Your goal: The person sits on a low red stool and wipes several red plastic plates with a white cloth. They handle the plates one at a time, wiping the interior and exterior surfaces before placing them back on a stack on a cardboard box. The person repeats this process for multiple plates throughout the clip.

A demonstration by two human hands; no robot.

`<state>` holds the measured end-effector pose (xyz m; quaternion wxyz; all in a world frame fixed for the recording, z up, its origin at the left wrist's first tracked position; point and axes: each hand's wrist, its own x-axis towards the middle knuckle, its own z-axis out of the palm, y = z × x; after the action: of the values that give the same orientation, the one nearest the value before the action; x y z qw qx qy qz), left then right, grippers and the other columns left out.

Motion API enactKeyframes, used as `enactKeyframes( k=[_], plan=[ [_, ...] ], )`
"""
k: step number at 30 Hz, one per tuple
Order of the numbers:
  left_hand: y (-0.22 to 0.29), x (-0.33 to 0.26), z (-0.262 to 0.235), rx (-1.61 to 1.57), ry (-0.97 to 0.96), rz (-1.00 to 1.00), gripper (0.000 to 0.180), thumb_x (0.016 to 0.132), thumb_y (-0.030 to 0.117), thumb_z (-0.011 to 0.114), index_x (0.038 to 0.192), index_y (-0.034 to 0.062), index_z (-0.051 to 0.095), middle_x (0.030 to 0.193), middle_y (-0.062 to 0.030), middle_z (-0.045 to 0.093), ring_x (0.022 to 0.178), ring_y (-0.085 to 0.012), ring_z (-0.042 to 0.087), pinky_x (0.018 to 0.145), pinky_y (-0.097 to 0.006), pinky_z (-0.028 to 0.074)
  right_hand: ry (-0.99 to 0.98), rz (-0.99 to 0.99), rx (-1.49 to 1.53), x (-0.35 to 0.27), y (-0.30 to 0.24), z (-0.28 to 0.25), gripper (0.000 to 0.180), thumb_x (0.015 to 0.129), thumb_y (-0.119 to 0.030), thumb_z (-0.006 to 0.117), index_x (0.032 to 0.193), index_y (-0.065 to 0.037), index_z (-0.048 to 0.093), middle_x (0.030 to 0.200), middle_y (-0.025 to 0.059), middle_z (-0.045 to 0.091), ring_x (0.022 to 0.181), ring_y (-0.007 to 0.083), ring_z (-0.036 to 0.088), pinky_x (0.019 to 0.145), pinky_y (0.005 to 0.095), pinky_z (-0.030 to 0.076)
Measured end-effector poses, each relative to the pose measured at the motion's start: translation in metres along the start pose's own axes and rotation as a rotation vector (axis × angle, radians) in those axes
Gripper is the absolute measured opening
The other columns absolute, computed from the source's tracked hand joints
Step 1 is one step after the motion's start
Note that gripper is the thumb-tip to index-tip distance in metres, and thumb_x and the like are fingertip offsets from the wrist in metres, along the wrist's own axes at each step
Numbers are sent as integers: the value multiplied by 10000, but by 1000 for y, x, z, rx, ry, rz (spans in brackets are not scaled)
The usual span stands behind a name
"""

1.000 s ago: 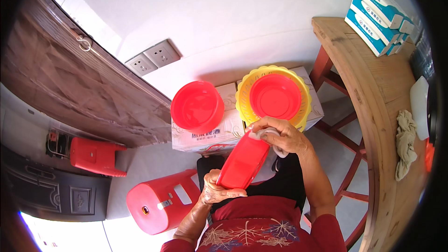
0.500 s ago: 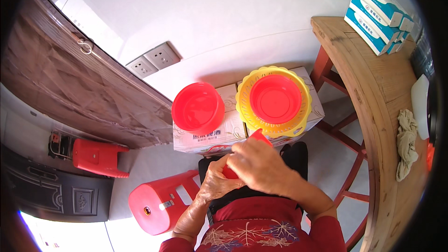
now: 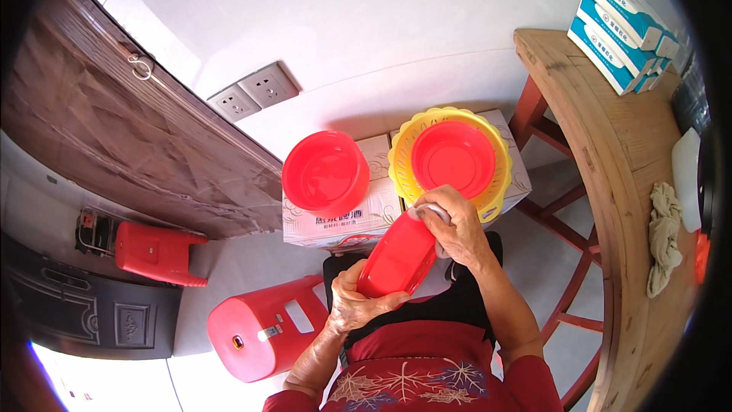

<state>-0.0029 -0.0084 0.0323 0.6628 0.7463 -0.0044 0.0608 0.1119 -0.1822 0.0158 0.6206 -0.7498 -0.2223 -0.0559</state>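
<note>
In front of my lap a red plastic bowl [image 3: 395, 261] is tilted on its side. My left hand [image 3: 355, 301] grips its lower left end, the thumb along the near side. At its upper right rim, my right hand [image 3: 460, 235] is closed on a pale cloth [image 3: 440, 212], mostly covered by the fingers, and presses it to the bowl. Just beyond, another red bowl [image 3: 454, 159] sits inside a yellow colander [image 3: 398, 159] with a scalloped rim. A deeper red bowl [image 3: 325, 174] stands to the left of the colander.
Cardboard boxes [image 3: 375, 202] against the wall carry the bowls. A curved wooden table [image 3: 602, 160] on the right holds stacked tissue boxes [image 3: 614, 38] and a crumpled beige cloth [image 3: 665, 240]. Red stools [image 3: 244, 339] lie on the floor at left, near a brown curtain [image 3: 145, 137].
The held bowl has come up and turned, so more of it shows. My right hand has shifted up and right along it, bringing the pale cloth into sight; my left hand still grips the bowl.
</note>
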Motion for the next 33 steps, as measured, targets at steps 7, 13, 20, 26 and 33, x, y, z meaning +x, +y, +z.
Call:
enactKeyframes(
  k=[7,13,20,26,33],
  plan=[
    [-13,0,-5,26,42,-51,470,631,161,883,996,0,634,835,-35,683,764,-60,595,705,-253,513,-48,-310,-373,-13,-57,18,408,734,-40,675,1120,-38,541,1079,162,544,907,355,536,786,409,450],
    [-10,1,-6,72,92,20,587,651,207,874,1131,2,606,932,-32,682,852,-66,587,781,-272,508,-153,-551,-466,-35,-65,30,420,757,-105,654,1155,5,577,1106,120,571,942,279,575,804,379,460],
    [-11,-9,-12,77,52,76,555,578,146,915,1029,-18,636,899,-52,693,824,-93,630,747,-264,523,-34,-302,-73,-6,-24,3,247,798,17,617,1043,-19,623,1051,124,613,801,250,610,719,347,483],
    [-11,-10,-12,-155,105,1,588,580,130,913,1069,-23,624,939,-55,686,856,-114,628,781,-275,523,-135,629,589,-8,10,-8,208,986,-153,481,1055,-23,628,537,-16,472,394,43,416,363,212,298],
    [-16,-6,-5,-203,58,-48,595,596,68,901,1109,-27,614,953,-46,674,870,-107,611,799,-267,512,-67,-139,-54,-3,-14,-1,255,837,-28,599,1090,6,600,953,143,611,842,262,587,740,369,461]
  ],
)
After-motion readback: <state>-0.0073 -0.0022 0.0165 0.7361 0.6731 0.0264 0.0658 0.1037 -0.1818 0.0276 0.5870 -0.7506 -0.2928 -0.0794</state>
